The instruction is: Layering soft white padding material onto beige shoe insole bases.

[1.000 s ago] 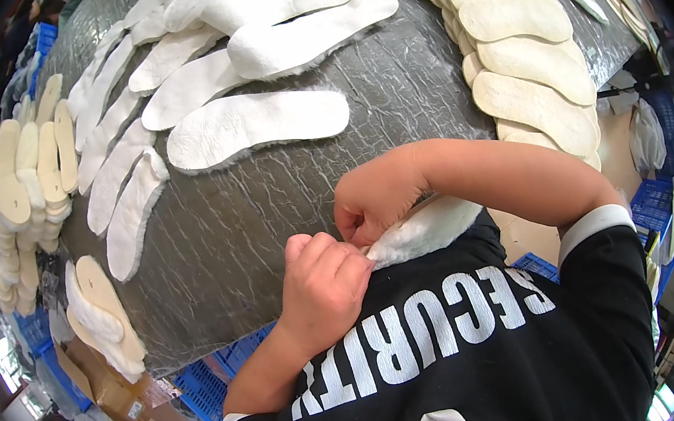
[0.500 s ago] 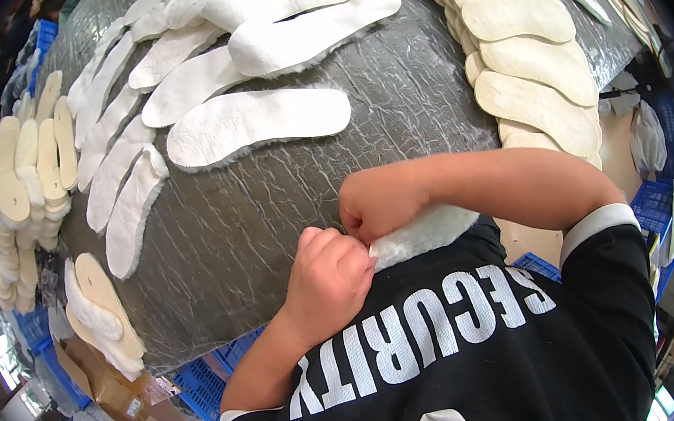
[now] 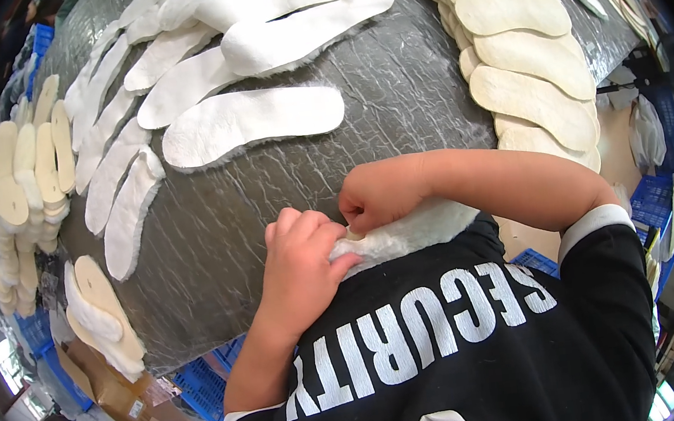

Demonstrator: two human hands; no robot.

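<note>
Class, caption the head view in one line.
Left hand and right hand hold a fluffy insole at the dark table.

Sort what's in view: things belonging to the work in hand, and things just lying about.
Work in hand:
fluffy white piece, at the left hand and right hand
probably the white insoles and cream insoles on the dark table

Apparently lying about:
blue crate
cardboard box

head fisheye | overhead, near | faces down at hands
</note>
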